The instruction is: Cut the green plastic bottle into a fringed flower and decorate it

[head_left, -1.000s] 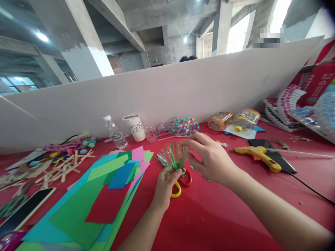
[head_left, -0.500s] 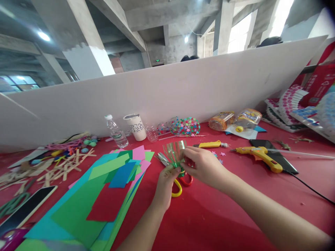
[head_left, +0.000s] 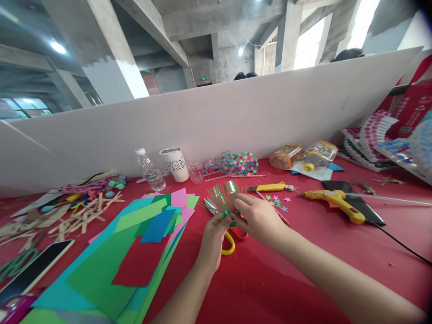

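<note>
My left hand (head_left: 212,236) grips the base of a green plastic bottle piece (head_left: 225,197) cut into upright strips that fan out. My right hand (head_left: 258,218) is closed on the strips at the piece's right side, fingers pinched against them. Both hands hover over the red table (head_left: 290,274). Under them lie scissors (head_left: 228,240) with a yellow and a red handle loop, blades pointing up-left.
Sheets of coloured paper (head_left: 135,243) lie left. A yellow utility knife (head_left: 270,186), small star stickers (head_left: 277,200), a yellow glue gun (head_left: 337,202), a water bottle (head_left: 150,171), a white cup (head_left: 175,164) and craft sticks (head_left: 77,216) surround the hands. A white partition (head_left: 216,117) backs the table.
My right hand has come down from above the strips and closed on the bottle piece's right side. The left hand has held still. The utility knife and stars are uncovered.
</note>
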The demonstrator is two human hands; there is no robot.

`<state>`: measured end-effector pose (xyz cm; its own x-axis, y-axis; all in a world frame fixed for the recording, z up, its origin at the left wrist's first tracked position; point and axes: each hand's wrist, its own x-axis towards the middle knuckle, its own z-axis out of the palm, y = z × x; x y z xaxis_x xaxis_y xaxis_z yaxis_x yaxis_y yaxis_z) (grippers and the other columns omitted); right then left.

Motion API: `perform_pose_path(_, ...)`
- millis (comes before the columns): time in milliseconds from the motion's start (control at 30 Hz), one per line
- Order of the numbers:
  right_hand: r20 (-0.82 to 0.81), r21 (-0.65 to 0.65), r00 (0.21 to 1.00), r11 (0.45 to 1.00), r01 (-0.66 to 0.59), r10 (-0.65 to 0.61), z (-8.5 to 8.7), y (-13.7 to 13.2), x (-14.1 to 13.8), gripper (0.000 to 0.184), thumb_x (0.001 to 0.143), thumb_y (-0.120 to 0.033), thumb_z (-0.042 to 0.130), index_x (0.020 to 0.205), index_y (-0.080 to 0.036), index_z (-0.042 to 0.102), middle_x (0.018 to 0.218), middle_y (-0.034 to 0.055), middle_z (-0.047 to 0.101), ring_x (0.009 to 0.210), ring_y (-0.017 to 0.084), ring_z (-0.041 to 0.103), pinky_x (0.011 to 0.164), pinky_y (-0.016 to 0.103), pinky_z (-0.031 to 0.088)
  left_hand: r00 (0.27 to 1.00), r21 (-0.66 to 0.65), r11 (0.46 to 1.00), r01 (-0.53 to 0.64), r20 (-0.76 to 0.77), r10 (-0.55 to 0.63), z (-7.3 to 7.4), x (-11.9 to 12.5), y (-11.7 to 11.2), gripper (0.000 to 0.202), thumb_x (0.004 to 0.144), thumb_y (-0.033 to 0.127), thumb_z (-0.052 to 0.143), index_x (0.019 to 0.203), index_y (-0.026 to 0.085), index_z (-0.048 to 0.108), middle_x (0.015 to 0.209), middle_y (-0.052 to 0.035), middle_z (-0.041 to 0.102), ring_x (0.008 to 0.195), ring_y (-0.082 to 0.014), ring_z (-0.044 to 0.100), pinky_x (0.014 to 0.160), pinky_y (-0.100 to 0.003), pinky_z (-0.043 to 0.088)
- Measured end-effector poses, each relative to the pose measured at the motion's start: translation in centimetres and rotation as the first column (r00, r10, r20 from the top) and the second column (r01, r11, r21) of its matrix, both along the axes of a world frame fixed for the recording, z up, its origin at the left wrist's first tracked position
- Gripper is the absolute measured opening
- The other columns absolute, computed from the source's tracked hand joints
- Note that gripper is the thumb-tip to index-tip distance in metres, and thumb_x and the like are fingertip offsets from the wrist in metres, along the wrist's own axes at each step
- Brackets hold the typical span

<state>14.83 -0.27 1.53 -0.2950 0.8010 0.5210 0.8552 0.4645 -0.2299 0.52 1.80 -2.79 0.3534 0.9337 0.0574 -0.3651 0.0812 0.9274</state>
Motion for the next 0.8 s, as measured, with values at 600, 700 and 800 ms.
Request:
perform_pose_path(600,-0.002,-0.083,0.999,0.996,-0.045,0.044,0.5,0.2,0.9,0.011,0.092,-0.023,0.055,0.088,-0.014,0.06,0.081,0.0004,0.062,0.07,0.012,0.059,0.061,0.025,0.048,0.997,0.074,0.997,-0.012,-0.073,0.017,-0.3,-0.3,0.4,0.025,0.083,0.03,0.065,0.105,0.021,0.069,0.101,-0.0049,0.071,0.099,-0.02,0.061,0.087,-0.031,0.043)
perform_pose_path(700,-0.042,-0.019,0.999,0.999,-0.034,0.033,0.7,-0.1,0.7,0.01,0.09,-0.019,0.054,0.081,-0.015,0.057,0.078,0.002,0.059,0.068,0.013,0.056,0.056,0.024,0.039,0.997,0.096,0.995,-0.018,-0.079,0.025,-0.1,-0.3,0.4,0.029,0.084,0.03,0.063,0.112,0.023,0.066,0.107,-0.0046,0.069,0.104,-0.0209,0.059,0.089,-0.031,0.043)
perform_pose_path(800,-0.07,0.01,0.997,0.999,-0.039,0.04,0.6,-0.3,0.4,0.009,0.088,-0.018,0.054,0.079,-0.016,0.055,0.077,0.0023,0.058,0.065,0.013,0.054,0.054,0.023,0.035,0.998,0.099,0.995,-0.013,-0.066,0.02,-0.2,-0.4,0.3,0.026,0.085,0.029,0.062,0.111,0.025,0.066,0.106,-0.0027,0.069,0.106,-0.0199,0.058,0.09,-0.03,0.043)
